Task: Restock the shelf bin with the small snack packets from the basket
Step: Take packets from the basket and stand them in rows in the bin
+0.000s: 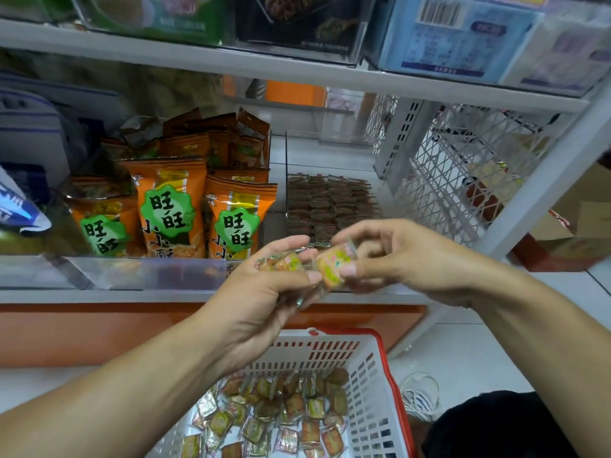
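Observation:
My left hand (264,292) holds a few small clear snack packets (281,262) in its curled fingers, in front of the shelf edge. My right hand (390,256) pinches one small orange-and-green packet (335,264) between thumb and fingers, right beside the left hand's packets. Behind the hands a clear shelf bin (330,206) holds neat rows of small brown packets. Below, a white basket with a red rim (373,375) holds several loose small packets (281,421).
Orange snack bags (168,206) fill the bin to the left. A white mesh panel (456,173) and shelf upright (542,180) stand at the right. An upper shelf board (297,71) runs overhead. A white cord (420,395) lies on the floor by the basket.

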Available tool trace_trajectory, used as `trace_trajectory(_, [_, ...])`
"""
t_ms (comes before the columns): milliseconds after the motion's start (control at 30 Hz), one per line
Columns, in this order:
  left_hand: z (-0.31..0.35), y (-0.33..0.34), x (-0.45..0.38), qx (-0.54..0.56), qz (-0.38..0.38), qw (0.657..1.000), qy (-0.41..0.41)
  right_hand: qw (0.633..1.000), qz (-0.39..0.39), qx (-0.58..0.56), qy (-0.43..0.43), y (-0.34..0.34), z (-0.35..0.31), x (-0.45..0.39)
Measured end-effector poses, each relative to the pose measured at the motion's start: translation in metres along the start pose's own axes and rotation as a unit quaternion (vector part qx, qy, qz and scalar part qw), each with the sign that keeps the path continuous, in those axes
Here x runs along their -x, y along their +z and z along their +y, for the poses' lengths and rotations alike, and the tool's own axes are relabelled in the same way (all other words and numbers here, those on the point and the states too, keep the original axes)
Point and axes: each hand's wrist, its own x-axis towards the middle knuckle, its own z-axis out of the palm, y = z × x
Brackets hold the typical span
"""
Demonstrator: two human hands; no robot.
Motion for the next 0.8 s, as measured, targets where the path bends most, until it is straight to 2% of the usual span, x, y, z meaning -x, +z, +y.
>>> trace_trajectory(67, [-0.001,-0.001,-0.001,0.016,0.0,1.0,-0.005,0.987,0.139,0.065,-0.041,-0.017,-0.001,-0.008])
trace_trajectory(133, [-0.003,-0.002,-0.002,0.015,0.0,1.0,-0.01,0.919,0.279,0.275,-0.053,-0.042,0.002,-0.016])
trace_trajectory(167, [-0.005,-0.002,-0.002,0.011,0.0,1.0,-0.015,0.883,0.299,0.36,-0.045,-0.053,0.005,-0.019])
trace_trajectory(233, [-0.009,-0.003,-0.002,-0.001,-0.003,1.0,-0.028,0.862,0.26,0.435,-0.004,-0.068,0.015,-0.029])
trace_trajectory(367, [-0.015,-0.005,-0.002,-0.012,-0.005,0.999,-0.048,0.868,0.166,0.464,0.064,-0.069,0.036,-0.042])
trace_trajectory(567, [-0.017,-0.006,-0.005,-0.024,0.02,0.998,-0.048,0.894,0.161,0.414,0.066,-0.07,0.047,-0.053])
trace_trajectory(700, [-0.016,-0.002,-0.003,-0.033,0.026,0.997,-0.059,0.871,0.157,0.46,0.073,-0.069,0.05,-0.054])
trace_trajectory(800, [-0.015,0.0,-0.001,-0.04,0.023,0.997,-0.067,0.871,0.176,0.455,0.065,-0.069,0.051,-0.055])
